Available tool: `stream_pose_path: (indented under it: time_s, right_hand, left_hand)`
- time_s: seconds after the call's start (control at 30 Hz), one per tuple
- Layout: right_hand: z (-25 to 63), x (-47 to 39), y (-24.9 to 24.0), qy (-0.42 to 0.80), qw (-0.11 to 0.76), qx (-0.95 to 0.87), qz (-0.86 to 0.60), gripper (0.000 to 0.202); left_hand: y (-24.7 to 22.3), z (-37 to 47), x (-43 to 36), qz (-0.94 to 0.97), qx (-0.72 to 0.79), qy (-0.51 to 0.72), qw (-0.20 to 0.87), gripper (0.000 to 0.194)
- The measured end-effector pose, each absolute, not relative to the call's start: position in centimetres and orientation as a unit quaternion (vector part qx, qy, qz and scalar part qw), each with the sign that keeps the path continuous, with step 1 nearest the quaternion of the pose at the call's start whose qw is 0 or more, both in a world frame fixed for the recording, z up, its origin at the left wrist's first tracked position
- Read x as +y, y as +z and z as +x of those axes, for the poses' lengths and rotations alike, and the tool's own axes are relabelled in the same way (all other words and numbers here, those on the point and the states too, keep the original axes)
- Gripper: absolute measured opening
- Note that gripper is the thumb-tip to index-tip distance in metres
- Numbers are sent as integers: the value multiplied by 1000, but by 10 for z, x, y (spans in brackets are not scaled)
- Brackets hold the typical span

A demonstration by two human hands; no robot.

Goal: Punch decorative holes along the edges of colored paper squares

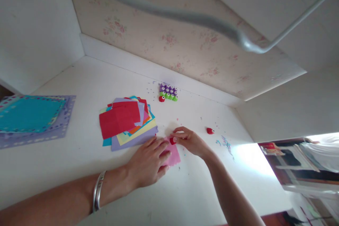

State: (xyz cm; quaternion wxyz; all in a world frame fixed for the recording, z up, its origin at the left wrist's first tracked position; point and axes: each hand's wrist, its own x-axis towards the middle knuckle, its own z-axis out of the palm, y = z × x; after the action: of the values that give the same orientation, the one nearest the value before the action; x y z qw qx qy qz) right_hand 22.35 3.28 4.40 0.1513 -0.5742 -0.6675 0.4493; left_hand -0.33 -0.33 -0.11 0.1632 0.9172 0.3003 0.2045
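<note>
White surface point(66, 159), floral wallpaper point(169, 39) behind. Pink paper point(173, 156) flat on surface, between hands; small red piece point(172, 141) at its far edge, overlap unclear. Right hand point(191, 142): grip pinched round red piece. Left hand point(149, 162): fingers spread on paper, grasping nothing. Best: pin sheet close to edge, hold red piece square, fingertips clear. Paper stack point(119, 120) just beside left hand; avoid snagging.
</note>
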Motion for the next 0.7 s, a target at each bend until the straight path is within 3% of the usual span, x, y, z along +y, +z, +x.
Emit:
stream_pose_path:
  time_s: [0.33, 0.7]
  right_hand:
    - [244, 27, 57, 445, 168, -656, -586, 19]
    - [243, 4, 46, 250, 180, -703, -641, 21]
  left_hand:
    - [1, -3, -3, 916, 303, 196, 174, 38]
    - [3, -2, -3, 914, 312, 205, 162, 32]
